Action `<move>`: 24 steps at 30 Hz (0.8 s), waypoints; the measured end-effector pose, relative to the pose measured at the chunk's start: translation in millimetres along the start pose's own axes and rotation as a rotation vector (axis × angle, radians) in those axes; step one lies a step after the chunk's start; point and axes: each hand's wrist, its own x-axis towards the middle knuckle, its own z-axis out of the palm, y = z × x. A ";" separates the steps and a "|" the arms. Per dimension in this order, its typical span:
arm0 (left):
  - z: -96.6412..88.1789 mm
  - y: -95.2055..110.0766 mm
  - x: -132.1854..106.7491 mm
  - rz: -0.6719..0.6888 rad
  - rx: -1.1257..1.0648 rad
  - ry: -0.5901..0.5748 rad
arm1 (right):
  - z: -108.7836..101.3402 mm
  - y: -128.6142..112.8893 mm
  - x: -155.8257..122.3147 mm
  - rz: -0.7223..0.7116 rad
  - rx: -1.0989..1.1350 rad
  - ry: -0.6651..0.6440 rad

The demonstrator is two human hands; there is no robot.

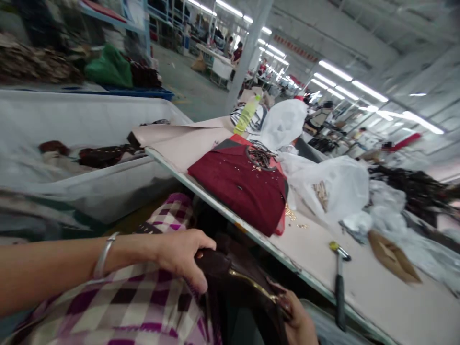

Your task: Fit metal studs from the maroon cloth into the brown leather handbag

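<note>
- The dark brown bag (240, 287) is at 6 o'clock in view, beside the checked cloth (132, 302) on the lap and near the surface (388, 311), perhaps so that both arms reach it easily.
- The left hand (176, 254) grips its 10 o'clock end between thumb and fingers; the right hand (300, 321) grasps its 4 o'clock side. With 2 holds, the gold zipper (251, 283) between them is probably steadied.
- At 3 o'clock from the bag lies a hammer (339, 287), handle towards the near edge, seemingly for quick pick-up.
- At 12 o'clock, a round dish (260, 158) sits on maroon cloth (237, 187), which likely stops small bits rolling.
</note>
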 end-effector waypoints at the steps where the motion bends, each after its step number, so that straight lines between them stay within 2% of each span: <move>1: -2.5 1.9 1.6 -0.016 -0.103 -0.045 | -6.9 -4.6 4.1 0.052 0.026 -0.111; 3: -6.5 7.2 6.0 -0.020 -0.201 -0.101 | -27.8 -11.4 16.8 0.132 0.071 -0.276; 4: -8.3 9.9 8.9 -0.012 -0.210 -0.108 | -40.4 -12.7 26.6 0.160 0.077 -0.275; 5: -10.0 12.1 12.4 -0.009 -0.206 -0.110 | -52.8 -12.4 39.3 0.183 0.062 -0.195; 7: -13.3 14.5 20.4 -0.009 -0.188 -0.094 | -72.8 -7.4 73.3 0.214 -0.033 0.118; 9: -16.6 14.8 28.1 -0.024 -0.196 -0.062 | -82.1 1.2 113.7 0.245 -0.147 0.396; 10: -18.2 14.8 31.3 -0.033 -0.208 -0.046 | -82.5 6.0 133.4 0.254 -0.188 0.477; 11: -19.8 15.2 33.6 -0.040 -0.218 -0.032 | -80.6 10.7 151.1 0.259 -0.213 0.514; 14: -24.5 18.9 36.2 -0.076 -0.210 -0.016 | -68.1 23.2 186.8 0.244 -0.252 0.506; 19: -30.5 22.8 35.7 -0.135 -0.197 -0.035 | -59.5 33.7 198.9 0.240 -0.296 0.469; 24: -36.2 20.6 34.0 -0.139 -0.162 -0.006 | -64.5 20.9 183.6 0.248 -0.187 0.515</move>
